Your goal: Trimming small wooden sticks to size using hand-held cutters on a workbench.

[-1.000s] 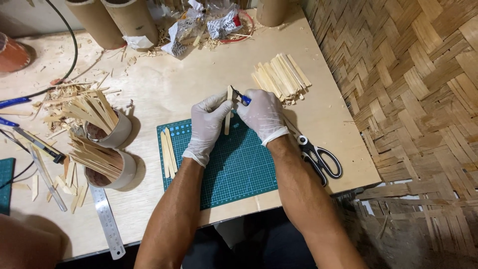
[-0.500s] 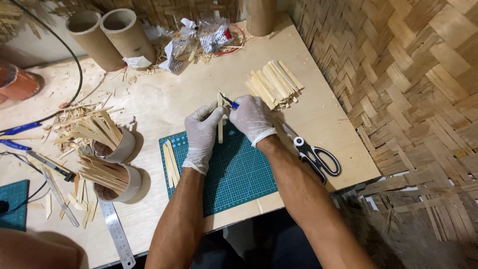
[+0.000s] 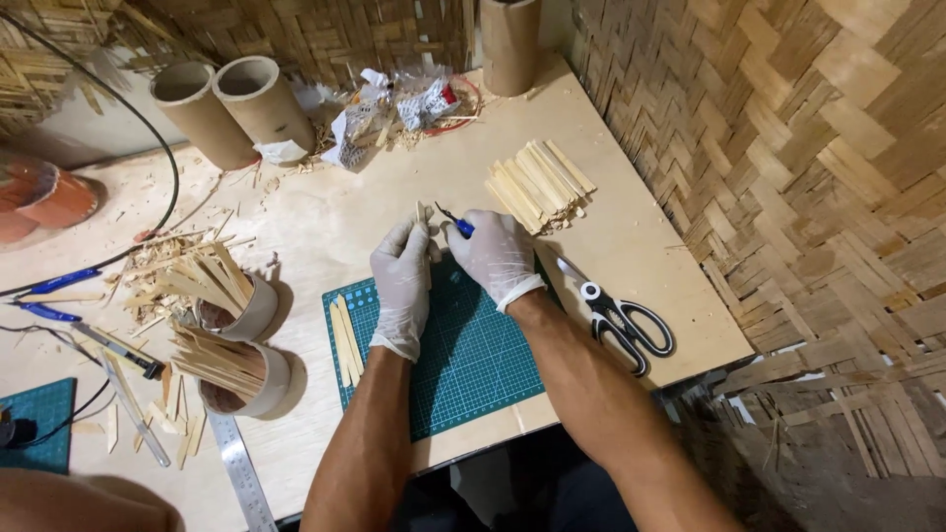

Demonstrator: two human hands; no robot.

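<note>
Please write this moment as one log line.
left hand: holds strip | right hand: holds knife at strip | under hands: mat

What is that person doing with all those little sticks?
A person in white gloves is working over a green cutting mat. The left hand holds a thin bamboo strip upright, and the right hand presses a small blue-handled knife against it. A few strips lie on the mat's left edge, and a pile of cut strips sits behind the hands. Black-handled scissors lie to the right, and two cups stuffed with strips stand on the left.
</note>
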